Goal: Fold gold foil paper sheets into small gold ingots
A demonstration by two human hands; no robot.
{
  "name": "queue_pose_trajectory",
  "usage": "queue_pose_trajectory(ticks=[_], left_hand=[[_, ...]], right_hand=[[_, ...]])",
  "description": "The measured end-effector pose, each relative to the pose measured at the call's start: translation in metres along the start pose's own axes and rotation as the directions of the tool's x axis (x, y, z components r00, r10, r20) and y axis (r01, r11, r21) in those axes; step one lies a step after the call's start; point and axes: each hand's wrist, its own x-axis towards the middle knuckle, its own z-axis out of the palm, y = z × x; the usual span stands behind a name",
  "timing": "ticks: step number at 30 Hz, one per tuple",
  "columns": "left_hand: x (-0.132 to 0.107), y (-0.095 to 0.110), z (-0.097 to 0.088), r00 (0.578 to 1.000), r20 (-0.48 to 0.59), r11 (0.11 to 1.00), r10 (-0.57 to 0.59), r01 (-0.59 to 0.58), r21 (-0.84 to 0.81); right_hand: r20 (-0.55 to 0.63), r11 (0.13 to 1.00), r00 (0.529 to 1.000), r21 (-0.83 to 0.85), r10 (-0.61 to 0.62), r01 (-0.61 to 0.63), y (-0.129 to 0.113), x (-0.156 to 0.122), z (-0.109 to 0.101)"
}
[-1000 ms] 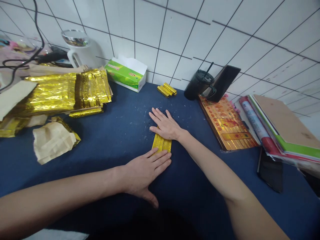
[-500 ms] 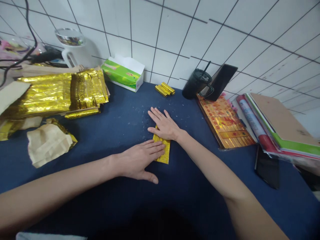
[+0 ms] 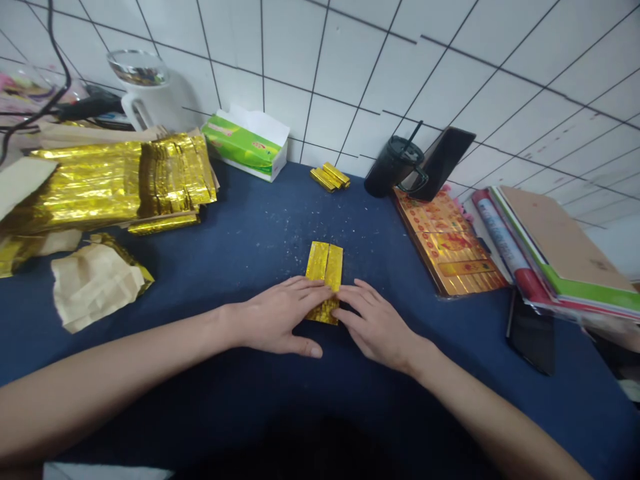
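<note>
A folded sheet of gold foil paper (image 3: 319,260) lies on the dark blue tabletop (image 3: 240,247), a seam running down its middle. My left hand (image 3: 280,315) rests on it from the left, fingers stretched flat across its lower half and thumb spread toward me. From the right, my right hand (image 3: 377,323) touches the paper's right edge with slightly bent, separated fingertips. Neither hand grips anything. Part of the lower paper is hidden under the left fingers.
Stacked gold foil paper (image 3: 95,183) and a torn paper piece (image 3: 100,283) are at left. Behind stand a green tissue pack (image 3: 245,147), small gold rolls (image 3: 330,177) and a black mug (image 3: 395,167). At right lie an orange-gold packet (image 3: 450,247), books (image 3: 565,240) and a phone (image 3: 531,333).
My right hand has come off the paper's upper part and moved toward me to its lower right edge, uncovering the top half. My left hand stays nearly in place.
</note>
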Motion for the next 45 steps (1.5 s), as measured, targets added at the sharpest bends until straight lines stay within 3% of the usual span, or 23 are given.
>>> queue_pose_trajectory(ticks=[3,9,15,21,29,38,45], left_hand=[[0.0,0.002,-0.004,0.998,-0.013,0.998,-0.057,0.057,-0.037],[-0.001,0.002,-0.006,0.997,-0.028,0.995,-0.067,0.065,-0.077],[0.001,0.003,-0.004,0.998,-0.027,0.999,-0.053,0.053,-0.006],[0.002,0.004,-0.001,0.996,-0.084,1.0,-0.002,0.003,0.016],[-0.003,0.003,0.001,0.992,-0.088,0.994,-0.092,0.086,-0.068],[-0.001,-0.007,0.011,0.969,-0.218,0.986,-0.118,0.089,-0.139],[0.003,0.0,0.011,0.944,-0.267,0.975,-0.192,0.153,-0.16]], right_hand=[[-0.019,1.0,1.0,-0.017,0.015,-0.016,-0.003,-0.001,0.005],[-0.195,1.0,0.981,-0.003,0.01,-0.011,0.001,0.004,0.015],[-0.332,0.975,0.939,0.22,0.085,-0.011,0.005,0.005,0.022],[-0.31,0.934,0.941,0.357,0.134,-0.015,0.005,0.003,0.023],[-0.301,0.918,0.938,0.395,0.173,-0.043,0.005,0.001,0.025],[-0.219,0.883,0.922,0.422,0.319,-0.205,0.002,0.003,0.021],[-0.183,0.88,0.893,0.337,0.411,-0.336,0.0,0.006,0.02]])
